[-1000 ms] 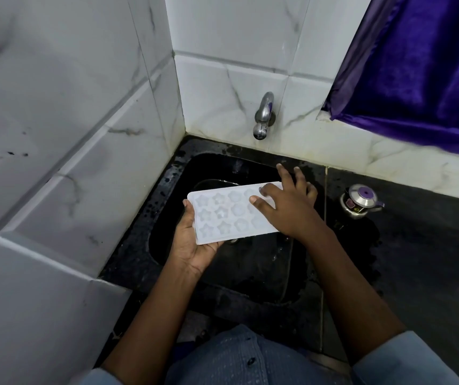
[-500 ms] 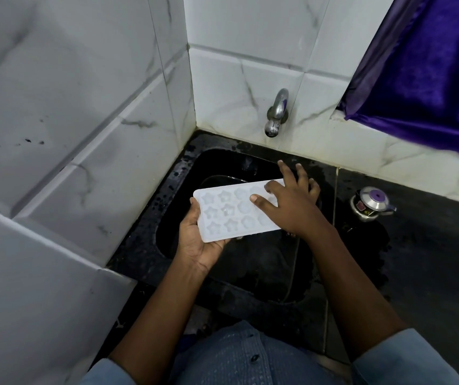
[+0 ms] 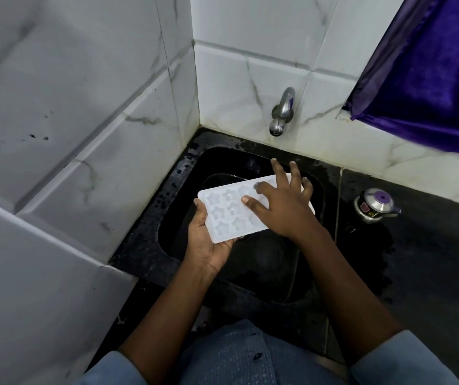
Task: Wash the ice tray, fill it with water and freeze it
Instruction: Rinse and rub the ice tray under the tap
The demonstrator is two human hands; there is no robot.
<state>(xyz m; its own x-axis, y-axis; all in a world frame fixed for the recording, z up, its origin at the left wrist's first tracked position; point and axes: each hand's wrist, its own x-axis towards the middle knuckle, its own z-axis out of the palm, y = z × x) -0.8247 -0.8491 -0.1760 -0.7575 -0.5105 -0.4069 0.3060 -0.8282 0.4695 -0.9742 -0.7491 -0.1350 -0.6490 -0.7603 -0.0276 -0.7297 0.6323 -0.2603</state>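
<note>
Ice tray: we see the white ice tray [image 3: 229,215] held in the air over the basin of the black sink [image 3: 144,245], its star-shaped moulds facing up. Its long side runs from near left to far right.
Left hand: our left hand [image 3: 208,247] lies palm up under the tray's near-left end and grips it. The thumb rests along the short left edge, while the fingers are hidden beneath the tray and probably curl against its underside.
Left arm: the bare forearm rises from the lower middle of the view, with the wrist bent slightly back.
Right hand: our right hand [image 3: 282,211] lies palm down on top of the tray's right half. Its fingers are spread and nearly straight, and the thumb and forefinger tips press onto the moulds. The outer fingers reach past the tray's far edge.
Right arm: the forearm comes in from the lower right, its blue sleeve pushed up near the elbow.
Tap: a steel tap [image 3: 282,112] juts from the marbled wall tiles, above and behind the tray, well apart from both hands.
Worktop: the dark worktop [image 3: 431,268] to the right of the sink carries a small steel pot [image 3: 375,205] with a purple knob.
Cloth: a purple cloth [image 3: 431,79] hangs at the upper right.
</note>
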